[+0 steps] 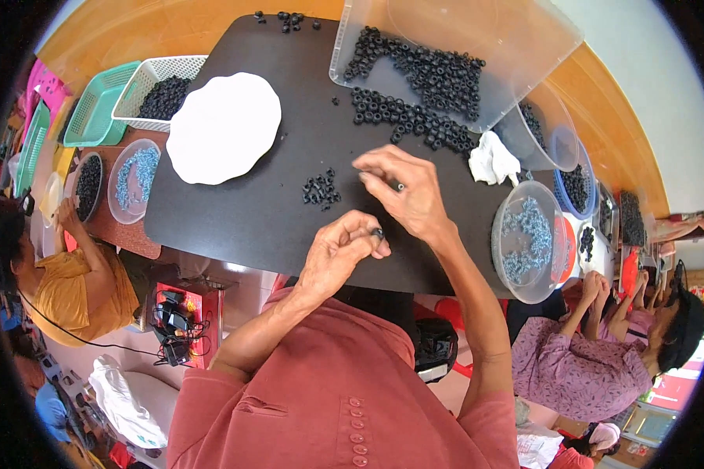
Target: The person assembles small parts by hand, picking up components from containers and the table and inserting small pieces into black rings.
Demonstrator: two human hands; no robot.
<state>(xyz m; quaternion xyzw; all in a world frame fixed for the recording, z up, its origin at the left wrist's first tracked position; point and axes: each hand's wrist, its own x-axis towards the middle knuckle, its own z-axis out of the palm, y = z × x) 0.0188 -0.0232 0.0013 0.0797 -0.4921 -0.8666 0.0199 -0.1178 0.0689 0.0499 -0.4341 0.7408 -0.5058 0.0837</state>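
Note:
My left hand [338, 254] is closed, pinching a small black ring-like piece [378, 233] between thumb and fingertips. Above and to its right, my right hand [408, 194] is curled with thumb and forefinger close together. A short dark rod-like end [400, 187] sticks out by the base of its thumb; the rest is hidden in the hand. Left of my right hand, a small pile of black pieces [321, 189] lies on the dark table [235, 211]. Beyond the hands, more loose black pieces [403, 117] spread out in front of a tipped clear bin [516, 47].
A white scalloped plate [225, 129] lies at left. On the right are a clear bowl of small blue pieces [526, 242] and a crumpled white cloth [493, 159]. Baskets [102, 105] stand far left. Co-workers sit left [78, 293] and right [575, 363].

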